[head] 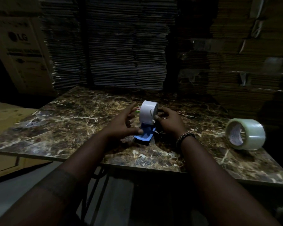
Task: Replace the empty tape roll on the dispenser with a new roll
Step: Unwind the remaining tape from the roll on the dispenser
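A tape dispenser with a blue handle [145, 135] stands on the marble table [69, 115]. A white tape roll [148, 112] sits on its top. My left hand [123, 123] rests at the dispenser's left side, thumb touching the blue handle, fingers spread apart. My right hand [167, 121] grips the white roll from the right, thumb pressed on its near face. A second roll of clear tape [245, 136] stands on its edge at the table's right side, away from both hands.
Tall stacks of flattened cardboard [126, 46] rise behind the table. A labelled cardboard box [23, 54] leans at the back left, and another carton [5, 121] sits low on the left. The table's near edge [137, 167] runs under my forearms.
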